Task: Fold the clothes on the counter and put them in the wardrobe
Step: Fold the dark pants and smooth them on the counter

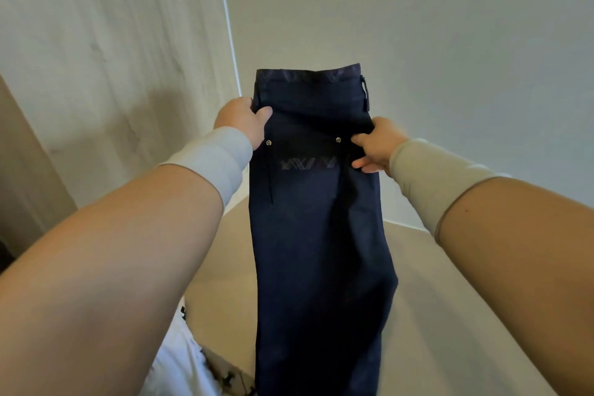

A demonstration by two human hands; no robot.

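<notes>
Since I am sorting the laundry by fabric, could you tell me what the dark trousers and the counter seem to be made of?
Trousers: probably navy cotton twill or denim; matte woven look, metal rivets at the pocket. Counter: smooth beige surface, perhaps laminate or stone; the picture cannot settle which.

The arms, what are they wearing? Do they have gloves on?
No gloves. Both hands are bare: the left hand and the right hand. Each wrist has a snug, stretchy band. The left wrist band looks pale grey-blue, and the right wrist band looks beige. Above the bands, the forearms are uncovered.
</notes>
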